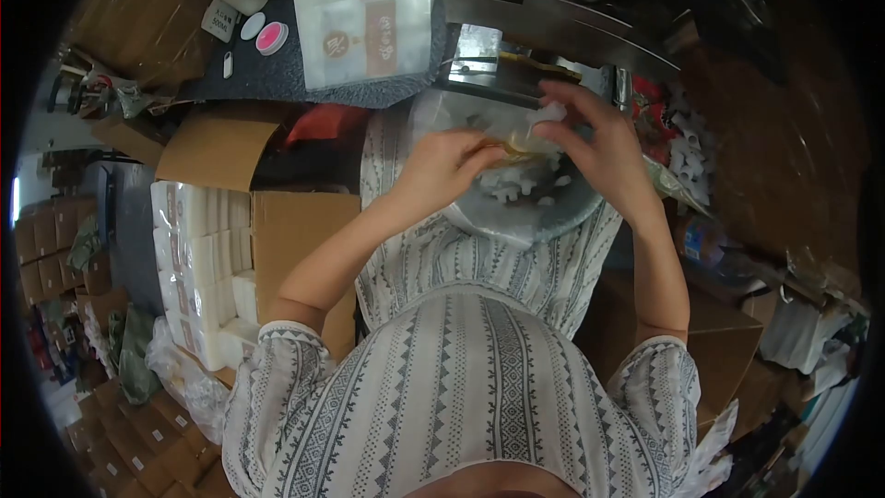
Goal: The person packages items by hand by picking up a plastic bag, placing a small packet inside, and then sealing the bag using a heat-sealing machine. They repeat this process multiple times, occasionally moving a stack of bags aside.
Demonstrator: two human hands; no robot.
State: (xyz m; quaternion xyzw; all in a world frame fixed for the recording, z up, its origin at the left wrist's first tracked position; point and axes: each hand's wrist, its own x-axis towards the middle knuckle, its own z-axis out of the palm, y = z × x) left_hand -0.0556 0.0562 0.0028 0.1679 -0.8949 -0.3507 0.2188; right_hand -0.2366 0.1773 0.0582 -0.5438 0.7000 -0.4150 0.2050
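Observation:
My left hand (442, 166) is closed, thumb against fingers, on the edge of a clear plastic bag (513, 149) with a yellowish rim. My right hand (597, 138) pinches a small white piece (550, 114) between thumb and fingers, just right of the bag's mouth. Both hands are over a plastic-lined round basin (553, 219) at my lap. Several small white knobbly pieces (505, 186) lie in it; their exact kind is too small to tell.
A metal machine edge (572, 23) crosses behind the basin. Stacked printed white packets (369, 37) lie on a dark cloth at the back left, near a pink-filled round tin (271, 38). An open carton (300, 240) with white packs (198, 258) stands left; another carton (701, 341) stands right.

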